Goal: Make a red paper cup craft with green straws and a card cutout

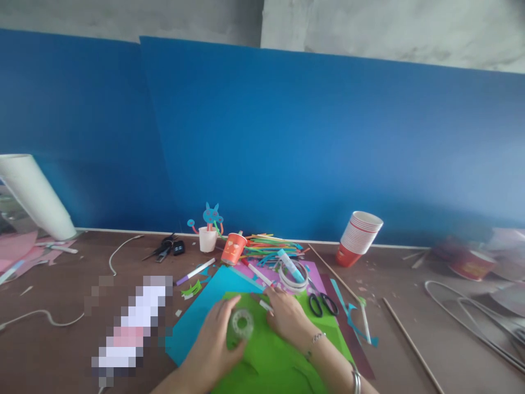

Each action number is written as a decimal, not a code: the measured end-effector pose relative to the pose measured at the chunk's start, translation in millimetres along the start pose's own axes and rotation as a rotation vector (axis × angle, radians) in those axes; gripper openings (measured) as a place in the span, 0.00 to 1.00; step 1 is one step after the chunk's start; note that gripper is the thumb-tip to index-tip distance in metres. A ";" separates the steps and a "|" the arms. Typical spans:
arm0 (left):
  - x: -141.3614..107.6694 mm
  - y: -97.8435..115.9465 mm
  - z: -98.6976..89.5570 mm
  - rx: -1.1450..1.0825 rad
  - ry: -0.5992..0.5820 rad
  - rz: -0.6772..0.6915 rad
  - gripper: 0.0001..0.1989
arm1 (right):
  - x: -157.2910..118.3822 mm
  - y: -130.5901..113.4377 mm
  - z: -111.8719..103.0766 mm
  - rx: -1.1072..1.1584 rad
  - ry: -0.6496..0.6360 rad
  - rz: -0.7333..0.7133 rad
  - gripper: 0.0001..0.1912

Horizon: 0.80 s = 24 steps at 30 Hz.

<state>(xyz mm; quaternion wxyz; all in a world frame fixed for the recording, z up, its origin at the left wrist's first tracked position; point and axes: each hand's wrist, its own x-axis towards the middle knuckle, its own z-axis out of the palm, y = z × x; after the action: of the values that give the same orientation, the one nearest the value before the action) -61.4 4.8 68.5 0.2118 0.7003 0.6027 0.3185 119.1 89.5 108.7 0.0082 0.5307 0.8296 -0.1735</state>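
Note:
My left hand [215, 342] curls its thumb and fingers around a roll of clear tape [243, 323], slightly blurred, over a green paper sheet [287, 358]. Just right of it, my right hand [286, 316] is closed on a slim white pen-like stick [266, 306] whose far part is hidden by the fingers. Beneath the green sheet lies a blue sheet [192, 328]. Beyond my right hand are a red-tipped white marker [259, 273], a light-blue glue stick [290, 267] and a roll of white tape [294, 285]. Black-handled scissors [323, 304] rest to its right.
At the back stand a white cup with a blue paper figure [208, 239], a red cup [233, 249], colourful pipe cleaners [273, 249] and stacked paper cups [359, 239]. A purple-capped marker [195, 272] and keys [178, 248] lie left; a thin wooden stick [412, 345] lies right.

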 end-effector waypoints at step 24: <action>0.9 4.5 3.5 -0.004 -0.088 0.022 0.32 | 2.8 5.2 1.2 0.160 0.146 -0.053 0.15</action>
<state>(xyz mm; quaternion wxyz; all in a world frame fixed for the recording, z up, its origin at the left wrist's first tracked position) -55.7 5.2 69.3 0.2362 0.7199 0.5842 0.2909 122.3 93.6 105.6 -0.0993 0.5189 0.8251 -0.2002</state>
